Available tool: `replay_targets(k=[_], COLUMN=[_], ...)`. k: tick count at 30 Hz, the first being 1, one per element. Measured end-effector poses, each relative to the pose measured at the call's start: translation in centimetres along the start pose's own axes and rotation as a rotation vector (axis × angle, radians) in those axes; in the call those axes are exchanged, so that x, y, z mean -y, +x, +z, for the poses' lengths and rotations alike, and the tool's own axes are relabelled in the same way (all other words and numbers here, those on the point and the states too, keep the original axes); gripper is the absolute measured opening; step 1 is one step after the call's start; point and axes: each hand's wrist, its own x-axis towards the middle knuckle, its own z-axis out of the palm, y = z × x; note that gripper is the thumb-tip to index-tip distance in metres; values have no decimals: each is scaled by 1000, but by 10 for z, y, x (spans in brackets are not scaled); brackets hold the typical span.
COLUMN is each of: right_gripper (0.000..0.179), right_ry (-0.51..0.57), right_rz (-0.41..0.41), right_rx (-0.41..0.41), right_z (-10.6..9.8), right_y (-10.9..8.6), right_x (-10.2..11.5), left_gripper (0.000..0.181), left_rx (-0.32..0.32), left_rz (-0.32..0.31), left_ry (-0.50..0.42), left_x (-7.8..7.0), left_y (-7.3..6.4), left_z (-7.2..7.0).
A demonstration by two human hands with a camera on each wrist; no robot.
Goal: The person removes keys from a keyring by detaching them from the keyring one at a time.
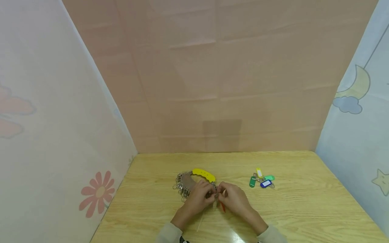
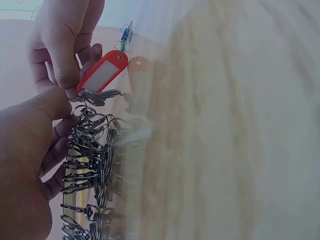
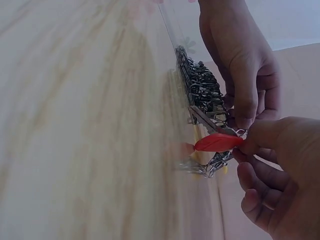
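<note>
A yellow handle lies on the table, with a curved row of metal clasps and rings hanging along it. My left hand pinches a small metal ring at the near end of that row. Close against it, my right hand pinches a red key tag by one end. The tag has a white label on one face. Silver keys hang beside the tag, between the two hands. Fingertips partly hide where the rings meet.
Right of the hands, a small group of key tags with keys lies on the wooden table: yellow, dark green, light green and blue. Patterned side walls and a brown back wall enclose the table.
</note>
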Motion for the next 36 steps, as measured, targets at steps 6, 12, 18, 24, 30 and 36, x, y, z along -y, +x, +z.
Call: replay_targets(k=[6, 12, 18, 24, 30, 36], right_gripper=[20, 17, 16, 18, 23, 24], right_ry=[-27, -51, -54, -72, -121, -143], right_rz=[-30, -57, -67, -60, -63, -43], right_rx=[-7, 3, 6, 2, -23, -50], right_z=[-1, -1, 0, 3, 7, 6], right_y=[0, 1, 4, 4, 2, 3], right_x=[-1, -1, 0, 0, 1, 5], left_gripper=[7, 8, 5, 5, 6, 6], left_rx=[4, 14, 66, 102, 95, 85], left_rz=[-15, -32, -62, -111, -133, -158], left_ry=[-16, -11, -3, -16, -46, -73], left_x=[-2, -1, -2, -3, -1, -1], left_y=[0, 1, 3, 4, 2, 3], left_z=[-1, 2, 4, 3, 5, 5])
